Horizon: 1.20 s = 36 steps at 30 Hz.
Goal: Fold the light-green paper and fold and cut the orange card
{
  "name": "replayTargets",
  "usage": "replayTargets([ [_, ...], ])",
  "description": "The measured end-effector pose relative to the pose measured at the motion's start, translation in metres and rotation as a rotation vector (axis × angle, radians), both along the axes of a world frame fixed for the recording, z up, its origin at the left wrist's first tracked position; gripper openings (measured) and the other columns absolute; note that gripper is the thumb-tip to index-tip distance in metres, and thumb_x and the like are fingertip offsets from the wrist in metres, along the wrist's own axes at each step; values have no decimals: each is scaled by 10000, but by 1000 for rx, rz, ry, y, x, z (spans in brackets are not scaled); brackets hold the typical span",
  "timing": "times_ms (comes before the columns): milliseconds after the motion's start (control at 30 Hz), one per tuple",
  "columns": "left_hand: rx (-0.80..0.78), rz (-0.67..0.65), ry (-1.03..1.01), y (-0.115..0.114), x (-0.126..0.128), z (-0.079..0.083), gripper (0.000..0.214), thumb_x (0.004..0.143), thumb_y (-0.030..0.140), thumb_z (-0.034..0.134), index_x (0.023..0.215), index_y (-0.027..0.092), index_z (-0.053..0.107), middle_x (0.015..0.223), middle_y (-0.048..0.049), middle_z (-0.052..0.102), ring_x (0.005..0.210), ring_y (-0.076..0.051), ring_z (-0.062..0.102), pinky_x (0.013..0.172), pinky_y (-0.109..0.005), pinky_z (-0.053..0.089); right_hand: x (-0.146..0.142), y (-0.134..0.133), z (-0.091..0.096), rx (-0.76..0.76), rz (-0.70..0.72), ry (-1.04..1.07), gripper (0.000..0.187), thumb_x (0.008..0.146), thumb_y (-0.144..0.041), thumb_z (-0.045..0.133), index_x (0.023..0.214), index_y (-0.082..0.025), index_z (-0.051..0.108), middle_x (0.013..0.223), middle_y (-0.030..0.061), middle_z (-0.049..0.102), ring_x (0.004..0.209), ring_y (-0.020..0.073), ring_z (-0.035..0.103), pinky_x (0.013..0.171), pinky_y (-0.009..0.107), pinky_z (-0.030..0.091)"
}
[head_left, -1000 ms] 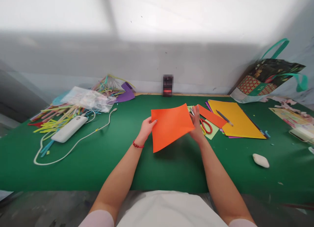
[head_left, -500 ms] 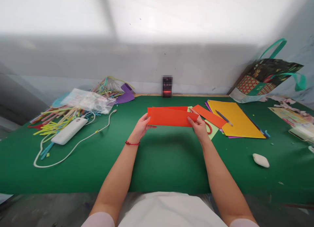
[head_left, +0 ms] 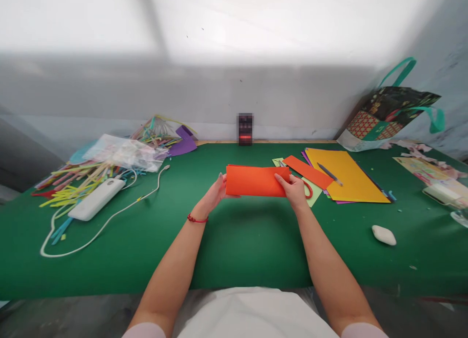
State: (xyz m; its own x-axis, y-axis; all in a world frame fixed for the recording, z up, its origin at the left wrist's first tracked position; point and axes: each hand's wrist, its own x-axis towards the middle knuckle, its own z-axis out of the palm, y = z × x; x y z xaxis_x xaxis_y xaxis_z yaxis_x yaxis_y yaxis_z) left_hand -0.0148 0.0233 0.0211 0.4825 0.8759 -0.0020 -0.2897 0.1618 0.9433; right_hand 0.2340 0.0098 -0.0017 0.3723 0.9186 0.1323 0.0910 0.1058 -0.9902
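Orange paper strips [head_left: 254, 180], lying nearly flush on each other, are held up above the green table. My left hand [head_left: 214, 196] is at their left end, fingers behind the paper and thumb raised at the edge. With thumb in front and fingers behind, my right hand [head_left: 295, 189] pinches the right end. Close beyond it lies another orange strip [head_left: 307, 172], partly over light green paper [head_left: 315, 196]. Red-handled scissors [head_left: 310, 189] show partly behind my right hand.
Yellow sheets [head_left: 353, 175] with a pen [head_left: 330, 174] on top lie right. A white case [head_left: 383, 235] sits nearer. Left are a white power bank [head_left: 97, 199] with its cable, paper strips [head_left: 69, 194] and a plastic bag [head_left: 124, 152]. A patterned bag [head_left: 383, 115] stands back right.
The fanned orange strips now lie almost aligned, one over another. Both hands have come slightly lower and nearer, and my left thumb has lifted at the left edge.
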Motion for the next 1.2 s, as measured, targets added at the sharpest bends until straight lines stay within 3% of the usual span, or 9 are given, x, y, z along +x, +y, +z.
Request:
replayTargets([
  [133,27,105,104,-2,5,-4,808,550,554,773,1226,184,532,1226,-149,609,1104,-332,585,849,-428,527,-3,0,-2,38,-52,-48,391,587,-542,731,667,-166,660,633,16,645,680,204,600,582,298,484],
  [300,48,374,104,1,15,-13,593,563,429,802,1045,135,619,1136,-135,662,1068,-293,609,913,-401,492,-10,-3,0,91,-3,110,377,600,-487,752,812,-183,678,827,38,704,807,227,636,714,339,526],
  [400,72,401,106,1,19,-17,526,589,422,787,1009,137,645,1104,-124,680,1022,-274,633,899,-395,500,-15,-2,2,66,2,255,376,578,-465,773,818,-197,665,862,34,709,825,226,647,730,342,531],
  [500,85,430,108,-2,23,-19,517,595,436,777,999,138,652,1092,-120,686,993,-266,644,885,-393,507,-17,0,1,37,-59,348,367,558,-499,768,725,-205,625,760,18,697,776,219,649,685,325,525],
  [700,60,488,125,-5,28,-19,505,585,421,778,980,137,644,1081,-118,688,999,-271,641,894,-401,502,-16,1,0,68,-144,323,385,553,-522,752,642,-204,554,647,-8,624,660,170,585,604,278,469],
  [800,2,458,168,-4,23,-16,515,567,389,795,987,140,632,1088,-121,684,1005,-275,640,885,-399,506,-15,-2,3,110,-138,215,388,593,-536,725,622,-207,522,615,-19,570,612,145,529,556,255,427],
  [1000,-22,253,318,0,4,-10,484,518,337,827,919,144,638,1024,-118,700,936,-263,655,806,-362,518,-15,-3,5,108,-99,139,405,619,-562,700,650,-210,504,628,-4,560,628,155,518,546,255,429],
  [1200,-42,10,426,1,-12,0,471,605,421,775,976,147,679,961,-95,714,888,-240,658,746,-322,509,-14,-1,5,107,-66,153,405,581,-542,728,611,-208,503,614,-18,540,621,150,507,567,262,431],
])
